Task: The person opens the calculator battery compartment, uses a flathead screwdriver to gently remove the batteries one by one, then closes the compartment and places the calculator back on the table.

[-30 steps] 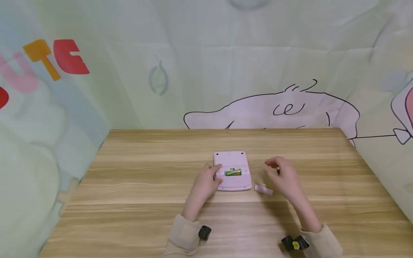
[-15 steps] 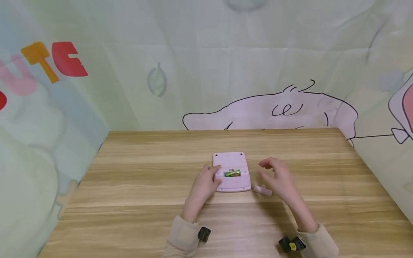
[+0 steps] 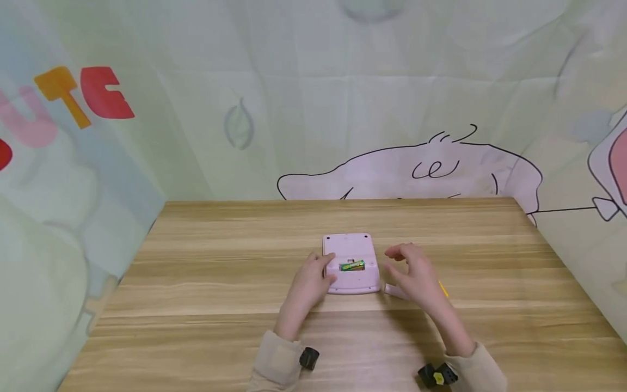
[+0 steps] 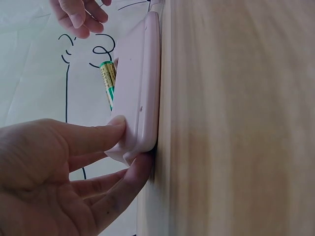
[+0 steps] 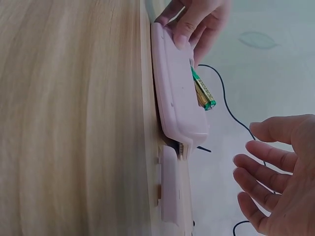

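Relative to the earlier head views, the person's right hand [image 3: 417,277] has shifted toward nine o'clock, nearer the pale pink, rounded rectangular plastic device [image 3: 349,247]; it now hides part of the small pale pink plastic cover [image 3: 394,291], and a thin yellow strip [image 3: 443,288], too little exposed to identify, has come into sight at the hand's four o'clock. Directions follow the head view, twelve o'clock pointing away from the person. The device lies on the wood-grained tabletop [image 3: 220,288], a little toward twelve o'clock from its visible middle, its opened battery compartment facing up. A green-and-gold cylindrical battery [image 3: 354,265] sits slanted in this compartment; its three-o'clock end projects above the surface, as the right wrist view shows. At the device's eight to nine o'clock, the left hand [image 3: 309,279] grips the edge, thumb pressed on the upper face and a finger against the side near the tabletop. At three o'clock, the right hand hovers just beside the device, its thumb and fingers apart and gently bent. The cover rests on the tabletop at the device's four o'clock. Beyond the tabletop, at twelve o'clock, hangs a pale green printed backdrop [image 3: 313,109].
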A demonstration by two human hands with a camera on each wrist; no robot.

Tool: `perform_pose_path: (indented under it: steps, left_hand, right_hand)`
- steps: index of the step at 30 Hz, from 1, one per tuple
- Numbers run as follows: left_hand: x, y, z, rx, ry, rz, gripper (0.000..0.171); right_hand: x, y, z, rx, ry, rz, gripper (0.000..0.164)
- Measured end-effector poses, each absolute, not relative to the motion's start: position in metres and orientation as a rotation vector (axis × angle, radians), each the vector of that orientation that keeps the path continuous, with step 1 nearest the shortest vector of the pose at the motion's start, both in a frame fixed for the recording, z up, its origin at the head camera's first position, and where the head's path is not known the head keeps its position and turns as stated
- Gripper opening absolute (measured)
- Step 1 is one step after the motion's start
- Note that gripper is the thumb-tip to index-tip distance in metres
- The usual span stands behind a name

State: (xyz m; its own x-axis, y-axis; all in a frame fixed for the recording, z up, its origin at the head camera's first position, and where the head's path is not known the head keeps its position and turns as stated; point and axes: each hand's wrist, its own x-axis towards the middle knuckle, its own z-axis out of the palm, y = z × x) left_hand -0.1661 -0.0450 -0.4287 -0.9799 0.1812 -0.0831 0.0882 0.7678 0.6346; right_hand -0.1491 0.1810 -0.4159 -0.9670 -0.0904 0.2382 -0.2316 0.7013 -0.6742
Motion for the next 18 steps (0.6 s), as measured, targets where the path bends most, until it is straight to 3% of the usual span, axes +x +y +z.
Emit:
perform_pose_path:
  steps: [18]
  left_hand:
    - [-0.166,-0.045,-0.429,0.224,2.825,0.997,0.05]
  right_hand:
    - [-0.153,0.17,-0.421,0.298,-2.794,1.16,0.025]
